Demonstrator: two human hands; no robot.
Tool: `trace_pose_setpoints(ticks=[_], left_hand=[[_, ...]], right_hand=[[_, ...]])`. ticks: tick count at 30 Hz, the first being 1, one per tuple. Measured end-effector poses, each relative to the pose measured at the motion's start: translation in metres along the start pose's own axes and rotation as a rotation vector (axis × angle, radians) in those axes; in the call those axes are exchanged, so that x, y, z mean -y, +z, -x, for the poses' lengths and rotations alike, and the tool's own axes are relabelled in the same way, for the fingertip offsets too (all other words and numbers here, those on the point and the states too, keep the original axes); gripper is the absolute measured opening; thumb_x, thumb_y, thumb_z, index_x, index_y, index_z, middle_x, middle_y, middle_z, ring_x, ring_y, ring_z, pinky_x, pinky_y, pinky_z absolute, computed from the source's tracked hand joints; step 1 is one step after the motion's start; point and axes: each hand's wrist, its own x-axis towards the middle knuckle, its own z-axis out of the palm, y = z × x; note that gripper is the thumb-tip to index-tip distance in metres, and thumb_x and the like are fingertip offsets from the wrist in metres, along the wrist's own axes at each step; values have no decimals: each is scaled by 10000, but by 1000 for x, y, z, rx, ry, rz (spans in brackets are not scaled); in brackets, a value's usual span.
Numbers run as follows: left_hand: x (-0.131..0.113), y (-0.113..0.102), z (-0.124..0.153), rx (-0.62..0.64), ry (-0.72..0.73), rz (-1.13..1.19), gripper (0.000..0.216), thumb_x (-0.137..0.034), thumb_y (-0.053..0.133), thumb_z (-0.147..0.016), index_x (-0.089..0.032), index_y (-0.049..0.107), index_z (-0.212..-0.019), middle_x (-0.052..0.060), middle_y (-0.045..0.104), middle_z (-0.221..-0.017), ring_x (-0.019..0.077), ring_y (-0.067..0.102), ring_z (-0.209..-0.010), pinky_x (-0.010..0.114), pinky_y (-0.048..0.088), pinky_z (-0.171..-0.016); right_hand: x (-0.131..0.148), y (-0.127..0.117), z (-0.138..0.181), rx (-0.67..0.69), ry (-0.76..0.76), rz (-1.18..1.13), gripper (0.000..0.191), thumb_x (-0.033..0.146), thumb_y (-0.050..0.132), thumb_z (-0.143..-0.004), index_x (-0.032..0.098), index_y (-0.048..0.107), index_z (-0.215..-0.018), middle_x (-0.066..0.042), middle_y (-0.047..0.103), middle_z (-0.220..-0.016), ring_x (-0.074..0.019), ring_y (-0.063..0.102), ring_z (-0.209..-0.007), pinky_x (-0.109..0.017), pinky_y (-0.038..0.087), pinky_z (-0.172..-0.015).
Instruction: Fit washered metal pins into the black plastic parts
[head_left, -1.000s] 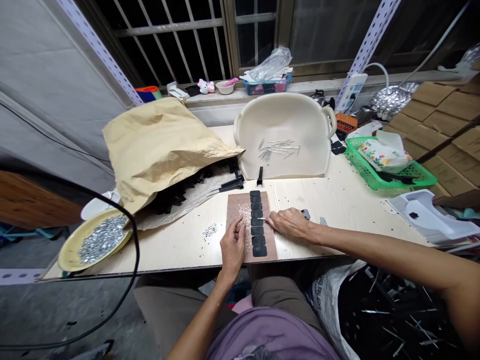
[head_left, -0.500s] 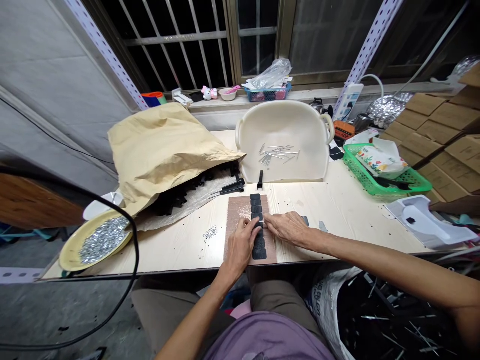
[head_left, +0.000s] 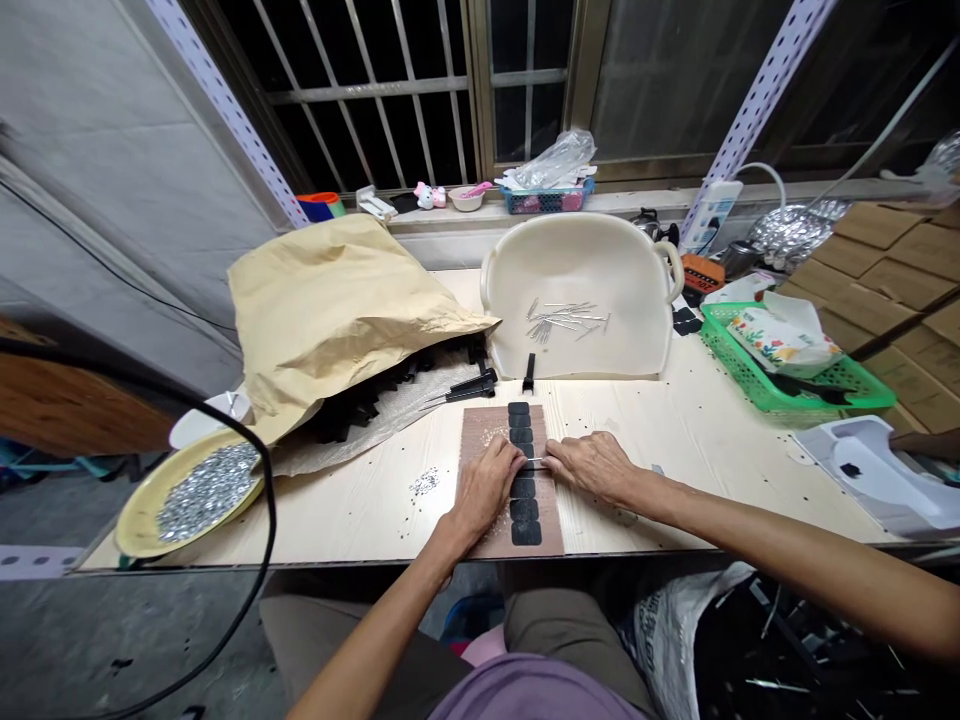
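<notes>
A brown board (head_left: 480, 430) lies at the table's near edge with a column of several black plastic pieces (head_left: 523, 487) down its middle and small silvery bits on its left part. My left hand (head_left: 486, 487) rests on the board, fingertips against one black piece in the column. My right hand (head_left: 592, 466) comes in from the right and pinches a thin metal pin (head_left: 534, 460) that points at that same piece. Both hands' fingertips almost meet over the column.
A cream plastic tub (head_left: 581, 255) with loose metal pins stands behind the board. A tan paper sack (head_left: 337, 305) spilling black parts lies at left, a yellow plate (head_left: 142, 520) of small metal bits at the near left, a green basket (head_left: 795, 375) and a white tray (head_left: 874, 475) at right.
My left hand has moved right from the board's left part onto the column of black pieces. My right hand has stayed at the column with the pin. The view shifted slightly.
</notes>
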Motion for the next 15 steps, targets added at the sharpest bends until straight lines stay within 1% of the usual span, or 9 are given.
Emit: trace_pose_setpoints(ticks=[2, 4, 7, 9, 10, 13, 15], left_hand=[[3, 1, -6, -4, -9, 23, 286, -325, 310, -959, -193, 559, -910, 28, 542, -917, 148, 579, -811, 258, 461, -694], [7, 0, -11, -9, -21, 65, 274, -334, 329, -954, -202, 570, -950, 28, 541, -935, 148, 579, -824, 257, 465, -699], [12, -1, -12, -47, -80, 152, 275, -347, 385, -937, -228, 527, -1139, 36, 539, -997, 152, 576, -848, 263, 473, -711], [15, -2, -10, -104, -143, 211, 330, -346, 416, -927, -231, 471, -1231, 40, 544, -997, 154, 571, -842, 273, 473, -725], [16, -2, -9, -137, -174, 236, 341, -340, 426, -924, -227, 462, -1243, 39, 547, -979, 154, 568, -828, 278, 472, -728], [19, 0, -6, -206, -238, 291, 322, -315, 440, -920, -212, 481, -1222, 33, 552, -922, 150, 558, -784, 282, 465, -723], [19, 1, -5, -217, -249, 308, 308, -299, 447, -918, -204, 494, -1206, 34, 555, -908, 149, 556, -777, 285, 463, -727]], right_hand=[[-1, 2, -4, -38, 22, -1, 389, 454, 237, -966, 217, 544, -974, -73, 686, -876, -216, 645, -714, -257, 319, -567], [-3, 3, -8, -63, 95, 6, 410, 469, 253, -957, 198, 560, -944, -83, 687, -808, -220, 641, -670, -256, 304, -541], [-13, 5, -18, -89, 142, 16, 469, 474, 227, -954, 179, 579, -861, -89, 680, -727, -222, 621, -611, -260, 282, -510], [-23, 6, -26, -95, 137, 15, 489, 464, 200, -956, 185, 582, -832, -73, 678, -717, -215, 602, -586, -256, 269, -500], [-27, 8, -31, -92, 134, 15, 494, 461, 194, -957, 187, 583, -825, -65, 677, -712, -209, 592, -573, -253, 263, -498], [-37, 12, -42, -94, 95, 41, 499, 454, 182, -959, 180, 577, -826, -65, 673, -736, -192, 570, -566, -250, 257, -511], [-39, 16, -45, -114, 12, 73, 496, 457, 171, -966, 175, 566, -864, -74, 670, -782, -183, 561, -581, -260, 269, -537]])
